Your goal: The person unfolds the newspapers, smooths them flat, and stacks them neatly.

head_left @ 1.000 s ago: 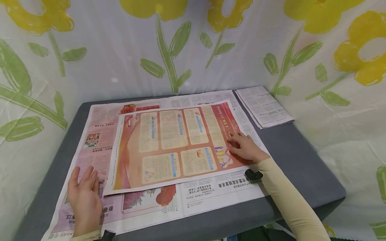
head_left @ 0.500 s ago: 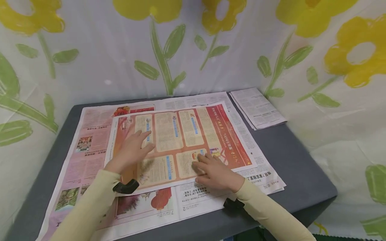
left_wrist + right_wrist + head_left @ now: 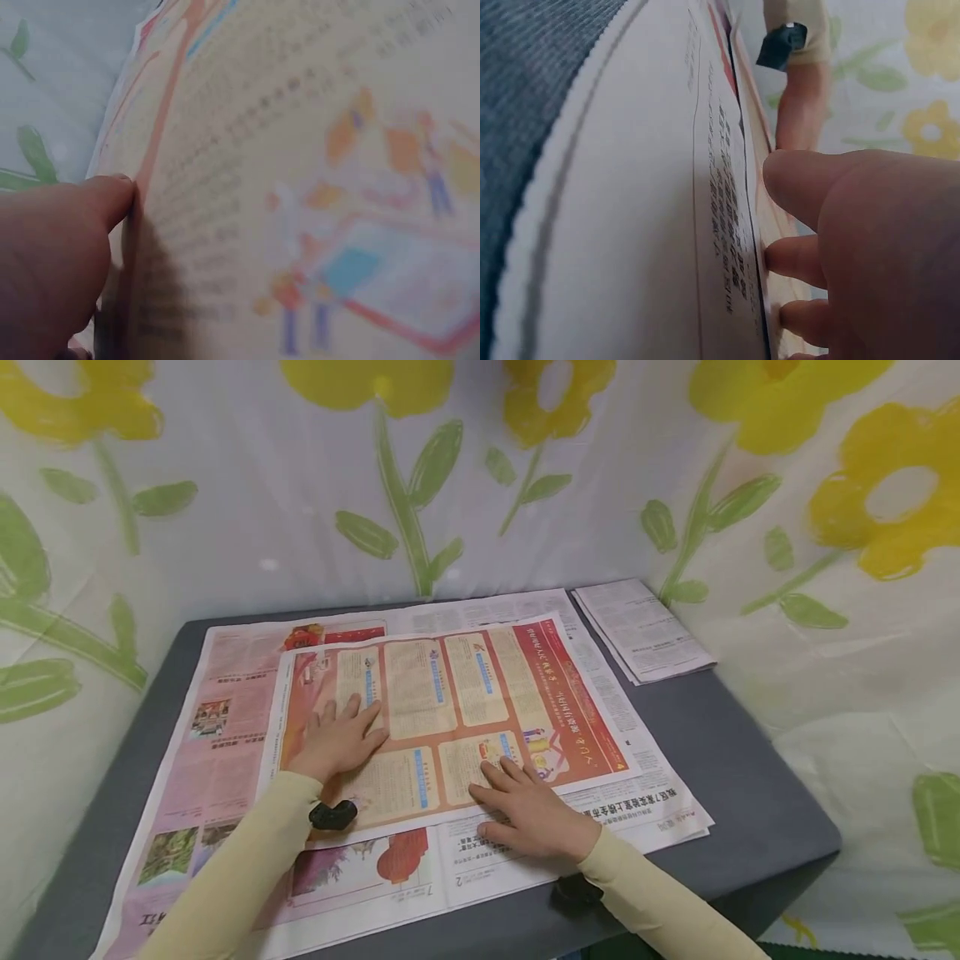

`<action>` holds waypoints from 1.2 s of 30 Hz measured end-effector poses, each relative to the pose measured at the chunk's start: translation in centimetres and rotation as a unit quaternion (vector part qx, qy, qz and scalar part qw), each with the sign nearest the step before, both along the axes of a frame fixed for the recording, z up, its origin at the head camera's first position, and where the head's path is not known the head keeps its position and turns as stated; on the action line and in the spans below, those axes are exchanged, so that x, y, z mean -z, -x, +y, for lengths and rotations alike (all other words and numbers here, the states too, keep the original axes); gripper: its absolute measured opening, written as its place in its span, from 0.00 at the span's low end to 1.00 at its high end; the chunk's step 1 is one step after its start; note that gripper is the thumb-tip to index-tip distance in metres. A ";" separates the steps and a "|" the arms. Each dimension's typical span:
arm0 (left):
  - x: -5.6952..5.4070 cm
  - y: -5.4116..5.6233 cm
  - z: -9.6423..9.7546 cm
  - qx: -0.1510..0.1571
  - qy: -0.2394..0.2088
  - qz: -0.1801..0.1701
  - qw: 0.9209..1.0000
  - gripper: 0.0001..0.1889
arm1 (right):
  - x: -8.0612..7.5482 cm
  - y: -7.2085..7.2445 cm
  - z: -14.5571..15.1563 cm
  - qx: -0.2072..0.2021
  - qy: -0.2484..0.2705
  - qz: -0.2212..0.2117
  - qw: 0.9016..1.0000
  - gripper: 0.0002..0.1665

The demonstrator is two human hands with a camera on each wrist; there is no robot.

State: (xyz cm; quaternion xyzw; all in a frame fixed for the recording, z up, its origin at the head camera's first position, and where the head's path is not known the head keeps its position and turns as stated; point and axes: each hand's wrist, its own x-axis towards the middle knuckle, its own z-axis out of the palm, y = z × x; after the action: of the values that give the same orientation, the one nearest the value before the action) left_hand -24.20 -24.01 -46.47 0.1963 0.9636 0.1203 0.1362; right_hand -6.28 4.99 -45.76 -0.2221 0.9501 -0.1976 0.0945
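An orange and red printed newspaper page point(image 3: 412, 693) lies flat on a larger spread newspaper point(image 3: 232, 693). My left hand point(image 3: 341, 739) rests on the left part of the orange page, fingers spread. In the left wrist view its thumb point(image 3: 112, 195) touches the print beside a small cartoon drawing point(image 3: 367, 247). My right hand point(image 3: 528, 806) lies over the near edge of the orange page, fingers extended and spread, palm above the larger sheet. The right wrist view shows those fingertips point(image 3: 780, 255) at the edge of the orange page, just beyond the white sheet.
A folded newspaper stack point(image 3: 641, 631) lies at the back right of the grey-covered table point(image 3: 750, 793). A curtain with yellow flowers point(image 3: 510, 510) hangs behind and beside the table. Black wrist cameras point(image 3: 333, 816) are strapped below both hands.
My left hand has come from above the near left corner onto the orange page. My right hand has moved left and nearer from the red right side. The view has shifted slightly.
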 end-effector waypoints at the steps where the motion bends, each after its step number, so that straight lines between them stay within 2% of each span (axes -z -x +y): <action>1: 0.0 -0.1 0.0 -0.001 -0.002 0.001 1.000 0.37 | 0.0 0.0 0.1 0.000 0.002 0.000 1.000 0.35; 12: 1.2 -0.8 -0.4 -0.004 0.001 0.014 1.000 0.37 | 0.9 -0.1 0.5 -0.002 0.018 0.003 1.000 0.35; 16: 1.2 -1.4 -0.6 -0.009 0.011 0.015 1.000 0.37 | 1.2 0.0 0.6 0.004 0.021 -0.002 1.000 0.37; 22: 1.1 -2.8 -1.3 -0.004 0.020 0.034 0.999 0.33 | 1.1 0.3 1.2 0.016 0.021 -0.004 1.000 0.38; 26: 1.0 -4.1 -2.1 0.000 0.007 0.048 0.999 0.32 | 0.9 0.6 1.8 0.034 0.022 -0.007 0.999 0.39; 30: 1.0 -6.2 -3.0 -0.002 -0.011 0.066 0.998 0.32 | 0.8 1.1 2.4 0.044 0.030 -0.013 0.998 0.38; 36: 0.9 -9.5 -3.3 -0.003 0.006 0.096 0.995 0.34 | 0.2 2.1 3.1 0.048 0.019 -0.015 0.999 0.38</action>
State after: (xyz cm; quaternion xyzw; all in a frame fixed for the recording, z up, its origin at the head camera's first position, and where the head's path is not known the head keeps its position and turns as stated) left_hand -14.71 -27.29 -47.36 0.2029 0.9736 0.0952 0.0443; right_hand -8.40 8.04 -45.93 -0.1747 0.9542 -0.2235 0.0947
